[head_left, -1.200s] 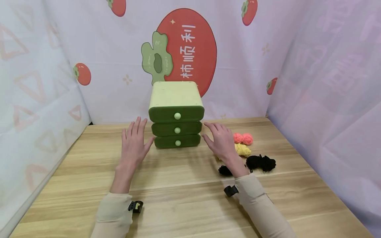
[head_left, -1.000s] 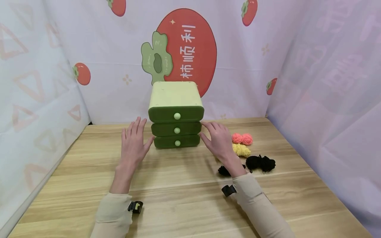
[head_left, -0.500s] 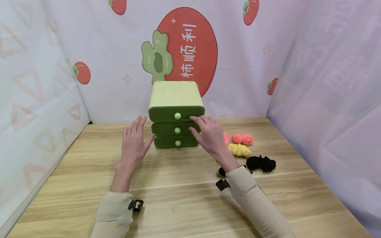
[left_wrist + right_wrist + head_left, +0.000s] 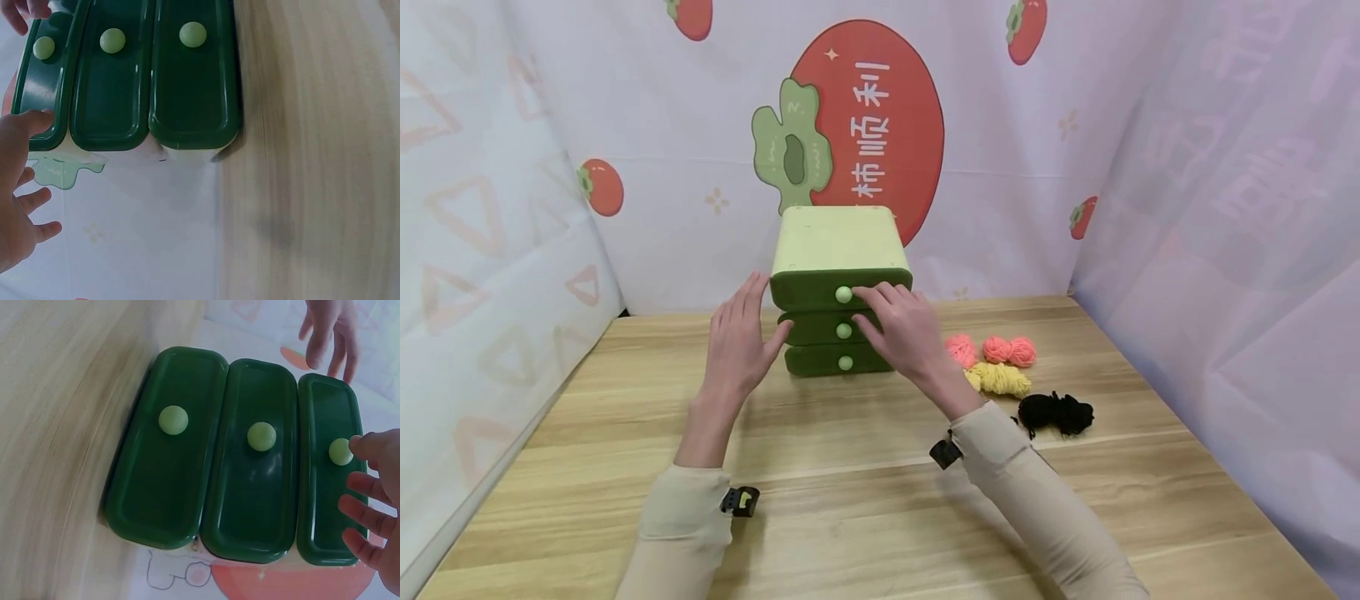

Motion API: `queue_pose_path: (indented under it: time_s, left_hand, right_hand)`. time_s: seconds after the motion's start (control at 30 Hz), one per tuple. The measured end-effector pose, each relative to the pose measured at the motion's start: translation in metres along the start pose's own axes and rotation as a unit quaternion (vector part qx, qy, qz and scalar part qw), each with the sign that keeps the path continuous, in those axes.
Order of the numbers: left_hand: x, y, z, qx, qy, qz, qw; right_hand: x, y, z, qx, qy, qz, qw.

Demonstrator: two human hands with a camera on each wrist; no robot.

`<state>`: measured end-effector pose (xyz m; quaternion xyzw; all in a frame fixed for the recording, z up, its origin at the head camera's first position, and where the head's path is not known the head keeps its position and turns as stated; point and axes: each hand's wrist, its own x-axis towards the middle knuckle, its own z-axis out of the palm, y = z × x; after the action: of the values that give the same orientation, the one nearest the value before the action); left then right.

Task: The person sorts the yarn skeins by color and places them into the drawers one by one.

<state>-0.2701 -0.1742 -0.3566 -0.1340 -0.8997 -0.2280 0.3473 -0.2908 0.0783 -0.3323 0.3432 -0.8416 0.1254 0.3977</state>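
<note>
A small cabinet with a pale cream top and three dark green drawers stands at the back of the table, every drawer closed. My right hand is in front of its right half. The index fingertip lies right beside the round pale-green knob of the top drawer; in the right wrist view the thumb overlaps that knob. My left hand is at the cabinet's left side, fingers extended, its thumb over the top drawer's front in the left wrist view.
Right of the cabinet lie pink yarn bundles, yellow yarn and black yarn on the wooden table. A printed cloth hangs behind, with more cloth along both sides.
My right hand has moved left from the cabinet's right side to the top drawer's knob. My left hand has shifted slightly up and forward along the left side.
</note>
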Motion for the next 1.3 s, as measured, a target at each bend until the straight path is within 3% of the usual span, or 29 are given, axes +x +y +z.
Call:
queue_pose_path:
  time_s: [0.47, 0.67, 1.03, 1.3]
  left_hand:
    - [0.023, 0.008, 0.002, -0.056, 0.0, 0.051, 0.9971]
    - [0.026, 0.006, 0.004, -0.098, -0.023, 0.026, 0.9946]
    - [0.025, 0.004, 0.002, -0.168, -0.077, -0.025, 0.9825]
    - [0.02, 0.003, 0.002, -0.208, -0.088, -0.062, 0.9722]
  right_hand:
    - [0.01, 0.001, 0.019, -0.001, -0.004, -0.005, 1.0]
    - [0.012, 0.002, 0.025, 0.004, 0.005, 0.007, 1.0]
    - [0.016, 0.002, 0.026, 0.014, 0.005, 0.023, 1.0]
    - [0.01, -0.002, 0.021, 0.024, 0.014, 0.006, 1.0]
